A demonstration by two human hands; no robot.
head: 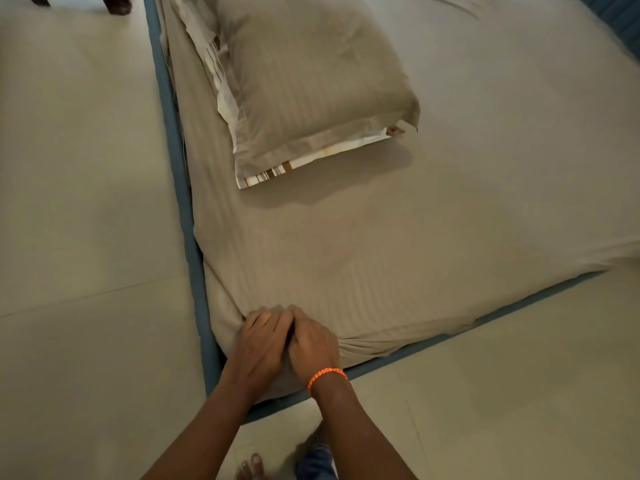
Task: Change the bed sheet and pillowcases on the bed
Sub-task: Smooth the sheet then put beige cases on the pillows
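At the near corner of the mattress, the beige bed sheet point(346, 271) lay stretched across the top, bunched into folds where it wrapped the corner. I had both hands there, side by side and touching. My left hand point(259, 344) pressed on the corner with fingers bent over the cloth; my right hand point(313, 344), the one with the orange wristband point(327, 375), had its fingers curled down into the gathered fabric, though whether they truly pinched it I could not tell. I judged this grip served to pull the sheet taut and tuck it down beside the blue bed frame point(180, 188). Farther up, a pillow point(311, 74) rested on the sheet, striped cloth showing at its open end. Pale floor point(69, 202) surrounded the bed.
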